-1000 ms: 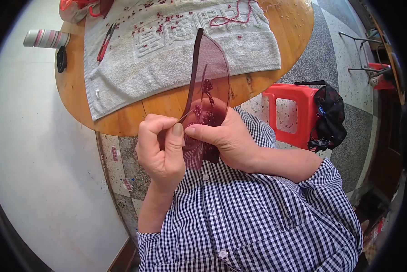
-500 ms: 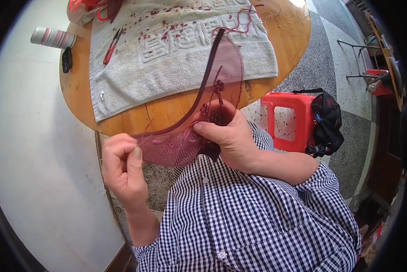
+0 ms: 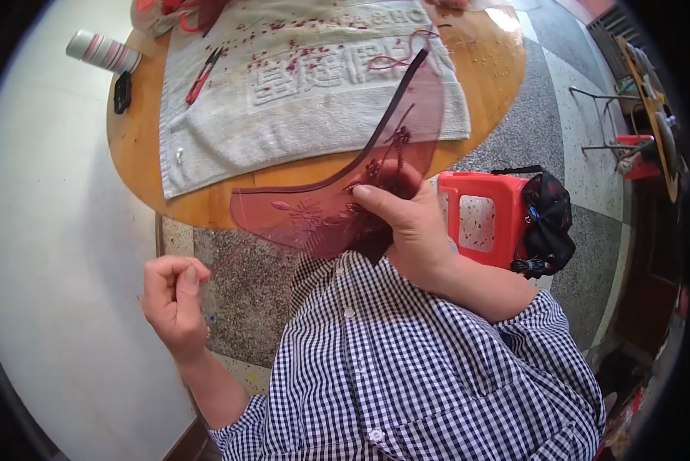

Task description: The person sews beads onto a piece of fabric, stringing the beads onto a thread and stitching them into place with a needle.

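Note:
My right hand [image 3: 414, 230] grips a curved piece of sheer burgundy fabric [image 3: 264, 211] with a dark bound edge, thumb on top and fingers behind it. Dark red beadwork and embroidered flowers decorate the cloth. Off to the lower left, my left hand [image 3: 174, 303] is closed in a pinch, apart from the fabric. A fine reddish thread [image 3: 226, 263] runs from its fingertips toward the cloth; whether a needle is also in the pinch cannot be made out.
A white towel [image 3: 229, 146] covers much of the wooden table [image 3: 133, 165], with scattered red beads, red-handled snips [image 3: 204, 77] and loose red thread [image 3: 391, 63] on it. A striped bottle [image 3: 103, 51] and small black object [image 3: 122, 93] are at left. Right stands a red stool [image 3: 506, 223] with a black bag [image 3: 548, 215].
My left hand has moved left and down, away from the fabric's edge. The fabric in my right hand has shifted slightly right, and its left end now shows freely.

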Motion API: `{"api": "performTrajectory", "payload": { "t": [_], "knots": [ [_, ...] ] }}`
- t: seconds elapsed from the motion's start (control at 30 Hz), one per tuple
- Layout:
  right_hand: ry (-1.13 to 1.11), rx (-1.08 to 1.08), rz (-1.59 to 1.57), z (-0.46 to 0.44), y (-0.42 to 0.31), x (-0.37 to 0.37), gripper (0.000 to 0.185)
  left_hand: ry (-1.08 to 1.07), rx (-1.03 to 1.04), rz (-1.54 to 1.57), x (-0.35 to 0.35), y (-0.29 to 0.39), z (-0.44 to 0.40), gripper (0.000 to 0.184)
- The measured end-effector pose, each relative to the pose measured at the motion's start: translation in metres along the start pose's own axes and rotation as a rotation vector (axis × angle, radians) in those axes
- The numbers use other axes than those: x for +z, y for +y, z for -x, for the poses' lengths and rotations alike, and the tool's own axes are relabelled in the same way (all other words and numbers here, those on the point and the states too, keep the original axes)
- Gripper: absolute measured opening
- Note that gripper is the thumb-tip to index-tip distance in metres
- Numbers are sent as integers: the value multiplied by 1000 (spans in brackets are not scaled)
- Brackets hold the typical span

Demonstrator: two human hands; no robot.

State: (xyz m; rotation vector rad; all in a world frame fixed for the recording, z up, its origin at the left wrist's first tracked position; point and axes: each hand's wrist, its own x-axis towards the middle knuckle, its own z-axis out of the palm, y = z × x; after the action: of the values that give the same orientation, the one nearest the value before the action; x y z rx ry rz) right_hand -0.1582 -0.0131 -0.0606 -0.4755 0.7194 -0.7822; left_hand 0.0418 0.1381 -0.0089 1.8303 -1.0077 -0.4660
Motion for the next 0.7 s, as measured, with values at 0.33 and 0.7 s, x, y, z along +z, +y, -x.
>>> {"api": "performTrajectory", "payload": {
  "t": [0.33,0.7],
  "knots": [
    [36,193,-28,16,24,-38,18,-258,-353,990,79,-27,-14,6],
    [-555,-558,1255,51,-70,-46,28,-259,-280,776,83,-7,-16,6]
  ]
}}
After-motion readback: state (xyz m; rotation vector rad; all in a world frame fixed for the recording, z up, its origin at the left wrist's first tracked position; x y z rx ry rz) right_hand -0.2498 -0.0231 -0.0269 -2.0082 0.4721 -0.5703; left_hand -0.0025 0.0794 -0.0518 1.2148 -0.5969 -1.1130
